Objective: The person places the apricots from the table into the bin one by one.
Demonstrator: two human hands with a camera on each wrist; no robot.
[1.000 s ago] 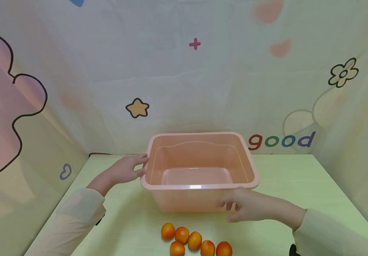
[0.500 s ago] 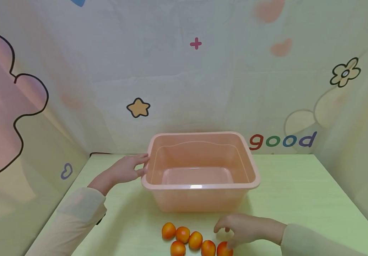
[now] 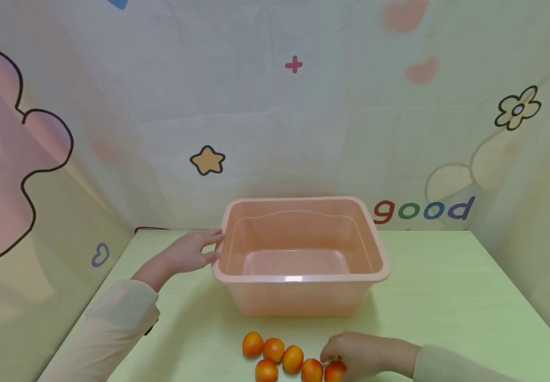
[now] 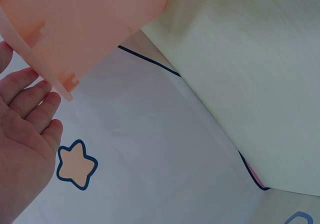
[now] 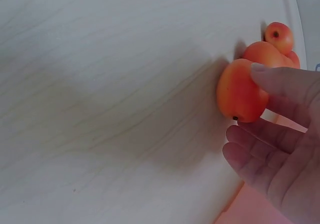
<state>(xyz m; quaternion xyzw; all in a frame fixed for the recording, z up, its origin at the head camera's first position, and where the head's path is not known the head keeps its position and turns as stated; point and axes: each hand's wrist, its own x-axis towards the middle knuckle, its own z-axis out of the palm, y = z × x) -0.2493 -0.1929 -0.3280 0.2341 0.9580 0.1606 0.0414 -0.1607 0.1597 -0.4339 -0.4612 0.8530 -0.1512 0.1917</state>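
A pink plastic basin (image 3: 299,297) stands upright on the table, with a bare inside. At its left end my left hand (image 3: 186,252) touches the rim with extended fingers. In the left wrist view those fingers (image 4: 35,101) lie along the outside of the rim. Low in the head view, my right hand (image 3: 363,353) is at the rightmost orange-red oval fruit (image 3: 334,371). The right wrist view shows the thumb (image 5: 280,79) on that fruit and the index finger behind it, pinching it, while the other fingers curl loosely below.
Several similar fruits lie in a bent row left of the right hand, among them one fruit (image 3: 253,345) at the left end and one fruit (image 3: 266,370) in front. A printed cloth (image 3: 275,122) hangs behind the pale green table (image 3: 437,297).
My right hand has come down from the basin's front right side to the rightmost fruit and pinches it. The left hand stays at the rim, and the basin has not moved.
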